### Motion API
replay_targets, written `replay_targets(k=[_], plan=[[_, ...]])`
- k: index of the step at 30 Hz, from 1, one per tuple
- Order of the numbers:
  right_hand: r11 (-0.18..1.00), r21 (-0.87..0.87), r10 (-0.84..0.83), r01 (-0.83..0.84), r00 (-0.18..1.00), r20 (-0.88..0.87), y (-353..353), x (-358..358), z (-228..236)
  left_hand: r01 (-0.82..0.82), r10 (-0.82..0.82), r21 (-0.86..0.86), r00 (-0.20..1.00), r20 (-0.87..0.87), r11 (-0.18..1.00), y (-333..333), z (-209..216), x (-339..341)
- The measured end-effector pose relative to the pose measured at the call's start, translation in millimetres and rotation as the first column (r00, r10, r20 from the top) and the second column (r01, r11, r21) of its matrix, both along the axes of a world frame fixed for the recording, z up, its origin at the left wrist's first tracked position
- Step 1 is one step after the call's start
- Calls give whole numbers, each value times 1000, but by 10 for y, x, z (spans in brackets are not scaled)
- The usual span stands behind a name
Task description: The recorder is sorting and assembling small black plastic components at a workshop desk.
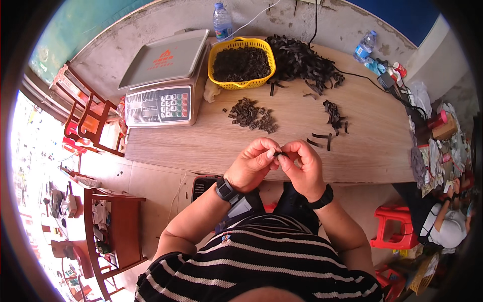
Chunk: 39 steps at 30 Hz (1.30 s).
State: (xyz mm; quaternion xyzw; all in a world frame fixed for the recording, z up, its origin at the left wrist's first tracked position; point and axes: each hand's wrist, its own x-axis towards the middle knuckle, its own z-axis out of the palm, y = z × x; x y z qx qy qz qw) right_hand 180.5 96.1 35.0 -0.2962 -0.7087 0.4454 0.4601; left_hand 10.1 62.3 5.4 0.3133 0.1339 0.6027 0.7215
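Observation:
Over the table's near edge, my left hand [250, 165] and my right hand [306, 168] meet fingertip to fingertip. Both are closed in a pinch on one small black strip [279, 154], mostly hidden by the fingers. Just beyond them lies a heap of small folded black pieces [251, 116]. To the right are a little bunch of black strips [333, 115] and a few loose straight strips [329, 142]. At the back, a large tangled pile of black strips [302, 59] rests beside a yellow basket [241, 84] filled with small black pieces.
A grey weighing scale [160, 106] stands on the wooden table [196, 153] at the left. Water bottles [222, 22] stand by the wall. A black cable and adapter [386, 80] lie at the right. A red stool [391, 226] and another person [448, 224] are lower right.

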Motion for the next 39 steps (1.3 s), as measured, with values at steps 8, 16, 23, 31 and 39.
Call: replay_targets(k=[8,16,23,31,39], plan=[[976,212,-58,44,996,64,60,92,100,74,-29,96,912,-410,993,105,227,-182],[946,323,-56,32,996,66,57,92,147,77,-21,121,912,-409,990,155,288,-236],[942,335,-54,21,994,90,45,97,161,55,18,138,876,-481,989,131,344,-236],[950,308,-79,49,993,86,23,75,140,28,70,195,875,-479,980,120,328,-214],[942,322,-137,96,985,108,16,59,86,-128,272,289,795,-542,949,62,298,-65]])
